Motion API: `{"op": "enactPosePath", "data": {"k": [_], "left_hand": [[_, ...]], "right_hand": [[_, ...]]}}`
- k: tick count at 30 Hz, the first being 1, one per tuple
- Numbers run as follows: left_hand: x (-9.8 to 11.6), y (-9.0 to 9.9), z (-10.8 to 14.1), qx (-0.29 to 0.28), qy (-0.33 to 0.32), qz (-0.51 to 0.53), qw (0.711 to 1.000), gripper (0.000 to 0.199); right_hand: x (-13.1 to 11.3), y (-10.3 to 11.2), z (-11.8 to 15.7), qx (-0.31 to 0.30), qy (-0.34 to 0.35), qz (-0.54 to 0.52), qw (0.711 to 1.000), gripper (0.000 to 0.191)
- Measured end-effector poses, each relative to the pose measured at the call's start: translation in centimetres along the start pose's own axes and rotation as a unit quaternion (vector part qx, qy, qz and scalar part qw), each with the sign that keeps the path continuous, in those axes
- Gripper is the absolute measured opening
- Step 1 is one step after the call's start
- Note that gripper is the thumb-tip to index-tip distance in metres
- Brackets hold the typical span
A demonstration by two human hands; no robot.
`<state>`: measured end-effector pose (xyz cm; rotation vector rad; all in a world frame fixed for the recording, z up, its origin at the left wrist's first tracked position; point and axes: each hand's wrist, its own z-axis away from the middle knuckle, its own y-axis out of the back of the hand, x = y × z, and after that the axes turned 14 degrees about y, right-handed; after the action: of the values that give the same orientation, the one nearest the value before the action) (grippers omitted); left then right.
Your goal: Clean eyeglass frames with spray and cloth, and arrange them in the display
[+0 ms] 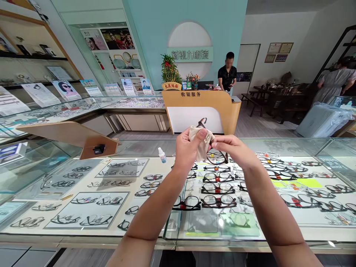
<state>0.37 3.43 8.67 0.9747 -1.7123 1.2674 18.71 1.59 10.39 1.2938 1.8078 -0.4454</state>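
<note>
Above the glass counter I hold a pair of dark-framed eyeglasses (217, 157), one lens hanging low and a temple tip pointing up past the cloth. My left hand (188, 145) is closed round a beige cleaning cloth (200, 148), its thumb pressing the cloth over part of the eyeglasses. My right hand (232, 147) pinches the frame between thumb and fingers, just right of the cloth. Cloth and fingers hide the other lens and most of the frame. A small white spray bottle (161, 155) stands upright on the counter, left of my hands.
Rows of eyeglasses (218, 201) lie inside the glass display counter (178, 243) below my arms. On its left leans a wooden-framed mirror (75, 135). Across the aisle are a reception desk (200, 100), a person in black (228, 76) behind it, and another person (333, 79) at far right.
</note>
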Motion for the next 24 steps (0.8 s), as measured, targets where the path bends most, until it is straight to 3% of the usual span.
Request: {"op": "enactPosePath", "data": {"k": [6,12,17,20,24], "left_hand": [[1.8,0.1,0.3,-0.055,0.076,0.01,0.996,0.055],[3.1,0.3,0.7,-0.113,0.124,0.042,0.985,0.052],[2.5,-0.6,1.1,-0.1,0.082,0.054,0.99,0.053],[1.8,-0.7,1.1,-0.046,0.018,0.046,0.998,0.051],[1.1,-0.7,1.2,0.022,-0.051,0.016,0.998,0.046]], "right_hand": [[-0.8,0.7,0.0,-0.015,0.01,-0.002,1.0,0.025],[-0.9,0.3,0.1,0.05,0.021,-0.05,0.997,0.024],[-0.3,-1.4,-0.1,0.1,0.008,-0.127,0.987,0.023],[0.0,-2.0,-0.2,0.108,-0.001,-0.125,0.986,0.025],[0.1,-2.3,-0.1,0.07,0.009,-0.092,0.993,0.027]]}}
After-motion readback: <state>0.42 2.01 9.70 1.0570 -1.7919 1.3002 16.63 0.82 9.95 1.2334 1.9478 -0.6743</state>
